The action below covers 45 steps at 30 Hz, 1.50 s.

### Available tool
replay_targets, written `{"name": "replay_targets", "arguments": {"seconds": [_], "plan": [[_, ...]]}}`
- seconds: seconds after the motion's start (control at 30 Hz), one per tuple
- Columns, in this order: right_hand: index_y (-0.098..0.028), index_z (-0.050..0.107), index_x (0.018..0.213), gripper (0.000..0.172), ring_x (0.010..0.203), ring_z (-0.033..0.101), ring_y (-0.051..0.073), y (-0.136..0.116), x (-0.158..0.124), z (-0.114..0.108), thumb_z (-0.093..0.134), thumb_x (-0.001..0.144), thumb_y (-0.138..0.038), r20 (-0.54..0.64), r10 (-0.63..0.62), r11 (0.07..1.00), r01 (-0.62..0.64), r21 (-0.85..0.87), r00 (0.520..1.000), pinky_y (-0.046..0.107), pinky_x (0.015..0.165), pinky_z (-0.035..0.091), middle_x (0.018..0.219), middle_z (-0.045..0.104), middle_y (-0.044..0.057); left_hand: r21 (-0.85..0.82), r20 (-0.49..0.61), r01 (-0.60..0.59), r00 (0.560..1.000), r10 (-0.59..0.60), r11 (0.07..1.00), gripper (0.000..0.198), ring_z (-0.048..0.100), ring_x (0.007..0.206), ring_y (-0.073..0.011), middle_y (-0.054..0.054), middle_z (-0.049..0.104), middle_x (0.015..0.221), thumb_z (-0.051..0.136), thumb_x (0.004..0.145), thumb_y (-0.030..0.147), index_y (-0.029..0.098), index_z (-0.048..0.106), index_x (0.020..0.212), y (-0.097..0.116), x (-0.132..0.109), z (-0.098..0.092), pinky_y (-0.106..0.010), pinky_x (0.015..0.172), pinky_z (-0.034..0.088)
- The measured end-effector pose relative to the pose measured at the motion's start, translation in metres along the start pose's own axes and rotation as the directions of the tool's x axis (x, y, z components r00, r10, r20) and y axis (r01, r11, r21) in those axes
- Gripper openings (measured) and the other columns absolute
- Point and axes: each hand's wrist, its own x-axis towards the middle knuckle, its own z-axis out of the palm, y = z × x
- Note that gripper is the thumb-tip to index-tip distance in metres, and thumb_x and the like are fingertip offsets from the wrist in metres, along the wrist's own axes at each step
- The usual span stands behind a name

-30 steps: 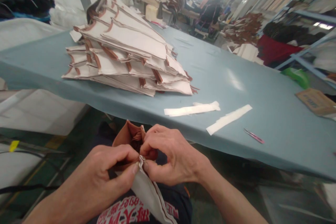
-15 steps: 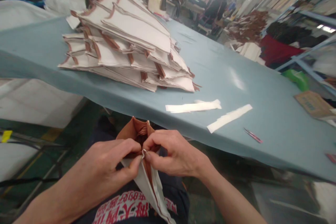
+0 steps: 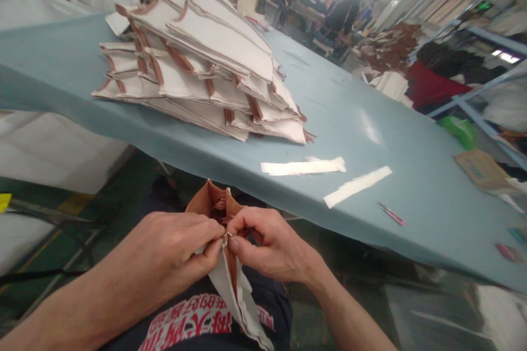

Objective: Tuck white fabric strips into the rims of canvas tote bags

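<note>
Over my lap, in front of the table edge, is a sewn cloth piece (image 3: 241,304), off-white outside with brown material (image 3: 200,201) inside, its brown end standing open like a pouch. My left hand (image 3: 177,247) pinches its off-white edge between thumb and fingers. Right beside that pinch, my right hand (image 3: 274,244) grips the same edge with thumb and forefinger. The fingertips of both hands nearly meet at a small fold in the cloth. Below them a long off-white flap hangs down over my dark, red-lettered apron (image 3: 193,321). The fingers partly hide the pinched spot.
A blue-green table (image 3: 329,131) crosses in front of me. It bears a tall stack of off-white, brown-trimmed pieces (image 3: 222,38), two white strips (image 3: 302,166) and pink-handled thread snips (image 3: 392,214). A cardboard piece (image 3: 480,169) lies far right. Shelving and a seated person (image 3: 341,16) are behind.
Both hands keep their pinch on the cloth edge. My left fingers have closed in more and the left hand has turned slightly. The view has shifted a little.
</note>
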Motion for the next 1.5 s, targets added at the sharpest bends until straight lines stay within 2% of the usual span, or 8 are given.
{"name": "replay_targets", "arguments": {"seconds": [0.1, 0.17, 0.27, 0.37, 0.73, 1.0, 1.3, 1.5], "plan": [[-0.022, 0.069, 0.088, 0.008, 0.073, 0.061, 0.013, 0.002, 0.002, 0.004, 0.071, 0.096, -0.021, -0.004, 0.042, 0.998, -0.042, 0.056, 0.999, 0.025, 0.072, 0.048, 0.082, 0.07, -0.002, -0.09, -0.007, 0.021, 1.0, -0.021, 0.996, 0.028, 0.066, 0.055, -0.012, 0.003, 0.074, 0.066, 0.059, 0.098, 0.021, 0.022, 0.075, 0.075, 0.0, 0.004, -0.003, -0.023, 0.057, 0.044], [-0.022, 0.068, 0.088, 0.008, 0.073, 0.061, 0.013, 0.001, 0.004, 0.006, 0.071, 0.095, -0.023, -0.014, 0.052, 0.995, -0.051, 0.084, 0.999, 0.026, 0.073, 0.048, 0.081, 0.07, -0.003, -0.238, 0.013, 0.138, 0.99, -0.139, 0.961, 0.028, 0.061, 0.052, -0.0115, 0.005, 0.07, 0.061, 0.061, 0.096, 0.025, 0.022, 0.074, 0.071, 0.001, 0.006, -0.001, -0.021, 0.053, 0.042], [-0.022, 0.067, 0.084, 0.012, 0.072, 0.061, 0.013, -0.002, 0.007, 0.009, 0.072, 0.094, -0.025, -0.045, 0.02, 0.997, -0.016, 0.073, 0.999, 0.026, 0.072, 0.047, 0.079, 0.069, -0.004, -0.488, 0.042, 0.297, 0.947, -0.318, 0.821, 0.03, 0.056, 0.051, -0.0119, 0.006, 0.064, 0.058, 0.061, 0.094, 0.031, 0.022, 0.069, 0.066, 0.003, 0.004, 0.009, -0.019, 0.049, 0.04], [-0.022, 0.064, 0.079, 0.017, 0.068, 0.058, 0.012, -0.004, 0.008, 0.012, 0.073, 0.093, -0.025, -0.062, 0.014, 0.998, -0.01, 0.066, 0.998, 0.025, 0.069, 0.044, 0.074, 0.066, -0.005, -0.6, 0.008, 0.316, 0.921, -0.389, 0.735, 0.033, 0.051, 0.052, -0.0113, 0.007, 0.061, 0.059, 0.062, 0.097, 0.035, 0.022, 0.065, 0.067, 0.005, -0.005, 0.022, -0.019, 0.049, 0.037], [-0.023, 0.061, 0.077, 0.02, 0.064, 0.054, 0.011, -0.007, 0.007, 0.008, 0.077, 0.089, -0.023, 0.032, 0.062, 0.986, -0.066, 0.152, 0.998, 0.024, 0.062, 0.04, 0.072, 0.06, -0.006, -0.685, 0.07, 0.291, 0.939, -0.337, 0.668, 0.035, 0.056, 0.056, -0.0111, 0.004, 0.066, 0.065, 0.07, 0.105, 0.04, 0.021, 0.074, 0.076, 0.005, -0.018, 0.028, -0.017, 0.054, 0.042], [-0.022, 0.067, 0.088, 0.016, 0.068, 0.058, 0.011, -0.014, 0.003, -0.006, 0.078, 0.095, -0.029, 0.102, 0.082, 0.959, -0.106, 0.262, 0.991, 0.023, 0.065, 0.047, 0.079, 0.068, -0.004, -0.732, 0.234, 0.409, 0.902, -0.363, 0.545, 0.034, 0.051, 0.059, -0.0109, 0.004, 0.06, 0.069, 0.082, 0.096, 0.044, 0.019, 0.07, 0.077, 0.009, -0.012, 0.019, -0.015, 0.051, 0.04], [-0.024, 0.071, 0.105, 0.017, 0.081, 0.071, 0.015, -0.029, -0.011, -0.005, 0.069, 0.094, -0.011, -0.015, -0.023, 0.998, 0.022, -0.065, 1.0, 0.026, 0.078, 0.058, 0.097, 0.079, 0.001, -0.504, 0.205, 0.36, 0.933, -0.296, 0.785, 0.031, 0.072, 0.068, -0.0147, 0.003, 0.077, 0.075, 0.07, 0.109, 0.041, 0.024, 0.081, 0.085, 0.006, -0.017, 0.008, -0.018, 0.063, 0.055], [-0.021, 0.072, 0.096, 0.012, 0.086, 0.077, 0.02, -0.018, -0.012, -0.003, 0.068, 0.098, -0.01, -0.04, -0.252, 0.928, 0.23, -0.295, 0.967, 0.03, 0.083, 0.059, 0.093, 0.085, 0.006, -0.445, 0.025, 0.215, 0.973, -0.228, 0.869, 0.025, 0.076, 0.072, -0.012, 0.006, 0.08, 0.081, 0.07, 0.11, 0.03, 0.028, 0.082, 0.088, 0.011, -0.021, 0.015, -0.017, 0.07, 0.056]]}}
